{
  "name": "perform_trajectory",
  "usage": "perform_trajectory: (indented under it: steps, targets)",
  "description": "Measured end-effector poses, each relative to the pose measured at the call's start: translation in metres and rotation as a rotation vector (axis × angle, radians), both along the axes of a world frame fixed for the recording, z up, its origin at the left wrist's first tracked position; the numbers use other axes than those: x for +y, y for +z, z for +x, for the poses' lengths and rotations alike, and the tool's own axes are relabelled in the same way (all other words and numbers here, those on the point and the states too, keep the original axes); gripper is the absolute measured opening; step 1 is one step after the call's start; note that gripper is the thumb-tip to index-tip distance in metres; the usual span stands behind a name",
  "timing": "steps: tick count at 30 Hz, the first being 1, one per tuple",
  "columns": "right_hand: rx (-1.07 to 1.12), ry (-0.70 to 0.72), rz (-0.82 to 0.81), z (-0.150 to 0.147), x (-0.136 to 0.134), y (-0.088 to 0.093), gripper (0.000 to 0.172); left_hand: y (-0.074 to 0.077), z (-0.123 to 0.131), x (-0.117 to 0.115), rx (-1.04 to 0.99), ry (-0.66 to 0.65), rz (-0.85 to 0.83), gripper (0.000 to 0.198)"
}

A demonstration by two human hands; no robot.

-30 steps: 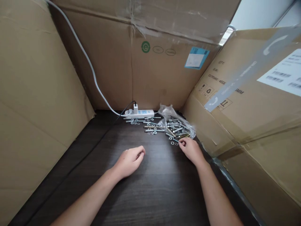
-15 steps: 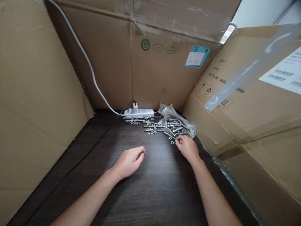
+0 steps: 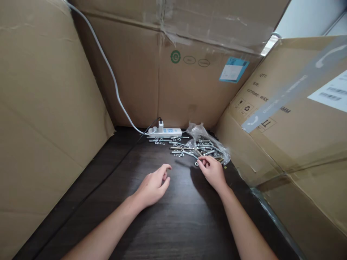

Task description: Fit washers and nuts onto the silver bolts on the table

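Note:
My right hand (image 3: 213, 172) pinches the end of a long silvery bolt (image 3: 193, 155) between thumb and fingers. The bolt points left and is raised off the dark table, where a shadow falls beneath it. Just below the fingertips lies a nut (image 3: 196, 164). Over the table to the left, my left hand (image 3: 154, 184) is empty, its thumb and index finger apart. Behind the right hand, a pile of bolts (image 3: 207, 146) spills from a clear plastic bag (image 3: 196, 129). Left of the pile, several bolts lie in rows with nuts and washers (image 3: 179, 155) beside them.
A white power strip (image 3: 173, 133) with a plugged-in charger (image 3: 161, 125) lies along the back. Its black cable (image 3: 116, 164) runs across the table's left side. Cardboard boxes wall in the left (image 3: 54, 108), the back (image 3: 130, 72) and the right (image 3: 306, 151).
My right hand has lifted the bolt off the table and moved slightly left with it. My left thumb and index finger have spread apart. The camera view has shifted a little.

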State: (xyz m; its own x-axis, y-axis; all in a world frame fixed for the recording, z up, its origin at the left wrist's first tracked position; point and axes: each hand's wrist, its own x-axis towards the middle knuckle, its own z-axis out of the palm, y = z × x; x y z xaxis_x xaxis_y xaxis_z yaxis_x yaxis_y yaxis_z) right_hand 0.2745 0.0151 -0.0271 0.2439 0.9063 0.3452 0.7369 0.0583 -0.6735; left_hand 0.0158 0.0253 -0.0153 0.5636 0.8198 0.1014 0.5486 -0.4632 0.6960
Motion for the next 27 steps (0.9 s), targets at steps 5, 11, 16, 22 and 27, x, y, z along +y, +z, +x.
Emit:
perform_trajectory:
  steps: [5,11,16,22,27]
  targets:
    - [0.73,0.205,-0.181,-0.044,-0.017,0.0,0.032,-0.007,0.0,-0.002,-0.237,0.099,0.093,0.054]
    - [0.72,0.461,-0.355,-0.077,-0.034,0.009,0.027,0.005,-0.001,-0.01,-0.208,0.004,0.196,0.06]
    - [0.803,0.46,-0.409,-0.079,-0.035,0.008,0.03,0.011,0.0,-0.014,-0.134,-0.108,0.162,0.061]
    - [0.967,0.509,-0.455,-0.084,-0.035,-0.002,0.027,0.002,0.002,-0.011,-0.144,-0.113,0.146,0.085]
    - [1.026,0.496,-0.46,-0.084,-0.036,-0.002,0.027,-0.001,0.003,-0.011,-0.12,-0.093,0.154,0.086]
